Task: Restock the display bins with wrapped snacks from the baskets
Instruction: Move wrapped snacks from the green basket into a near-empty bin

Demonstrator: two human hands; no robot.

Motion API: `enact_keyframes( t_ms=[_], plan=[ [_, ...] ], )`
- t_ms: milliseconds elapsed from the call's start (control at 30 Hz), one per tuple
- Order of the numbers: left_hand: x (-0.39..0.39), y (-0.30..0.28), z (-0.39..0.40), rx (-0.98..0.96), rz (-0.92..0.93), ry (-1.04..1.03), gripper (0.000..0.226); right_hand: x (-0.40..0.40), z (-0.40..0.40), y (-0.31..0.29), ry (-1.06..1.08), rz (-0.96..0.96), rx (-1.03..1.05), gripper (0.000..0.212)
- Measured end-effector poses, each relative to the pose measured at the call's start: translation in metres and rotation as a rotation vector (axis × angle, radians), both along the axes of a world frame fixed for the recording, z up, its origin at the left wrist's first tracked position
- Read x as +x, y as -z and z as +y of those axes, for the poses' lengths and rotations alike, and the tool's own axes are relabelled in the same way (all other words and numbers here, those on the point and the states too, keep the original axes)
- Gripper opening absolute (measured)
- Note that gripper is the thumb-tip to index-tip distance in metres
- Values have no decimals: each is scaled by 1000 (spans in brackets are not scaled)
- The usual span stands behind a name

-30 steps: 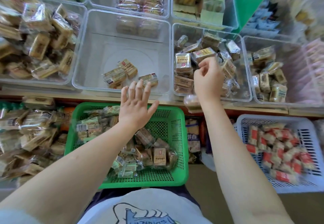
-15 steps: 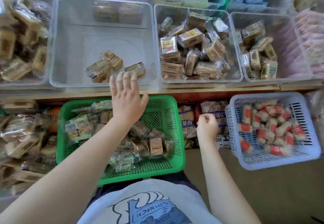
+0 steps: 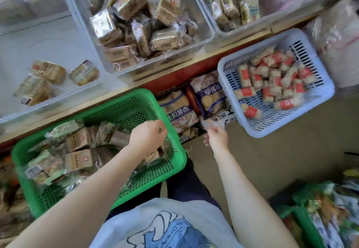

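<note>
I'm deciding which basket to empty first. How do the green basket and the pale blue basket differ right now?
The green basket holds brown and pale green wrapped snacks; the pale blue basket holds pale snacks with red bands. The left hand reaches into the green basket, while no hand is in the blue one; the right hand pinches a clear wrapper between the two. Both are perforated plastic and sit below the display bins.

Snack shop aisle, clear display bins (image 3: 206, 24) of wrapped cakes side by side on a wooden shelf (image 3: 240, 40), green basket (image 3: 155, 104) and blue basket (image 3: 320, 96) of restock snacks, bagged goods (image 3: 209, 96) stacked under the shelf, floor below.
</note>
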State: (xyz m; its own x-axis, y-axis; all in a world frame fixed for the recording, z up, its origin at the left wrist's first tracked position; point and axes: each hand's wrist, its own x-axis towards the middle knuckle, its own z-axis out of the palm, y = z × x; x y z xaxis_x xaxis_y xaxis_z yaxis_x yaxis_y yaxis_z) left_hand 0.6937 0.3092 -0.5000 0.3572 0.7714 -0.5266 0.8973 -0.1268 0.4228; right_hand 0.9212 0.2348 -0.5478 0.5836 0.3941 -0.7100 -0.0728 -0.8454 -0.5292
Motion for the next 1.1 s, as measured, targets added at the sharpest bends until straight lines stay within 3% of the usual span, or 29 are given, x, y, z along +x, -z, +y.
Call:
enact_keyframes(
  t_ms=[367, 600, 833, 967, 1033, 1100],
  plan=[
    [57, -3, -67, -44, -66, -51, 26, -5, -75, 2, -4, 112, 30, 13],
    [99, 26, -160, -59, -72, -152, 22, 31, -138, 28, -89, 204, 62, 13],
    [100, 152, -242, -325, 91, -252, 21, 43, -207, 140, -213, 293, -26, 11],
    [86, 243, -256, -368, 173, -317, 17, 24, -223, 227, -354, 270, -22, 7],
    [81, 290, -253, -380, 181, -361, 14, 12, -224, 276, -405, 276, -16, 15],
    [74, 342, -248, -396, 174, -408, 11, 0, -222, 326, -363, 430, 1, 31]
  ],
)
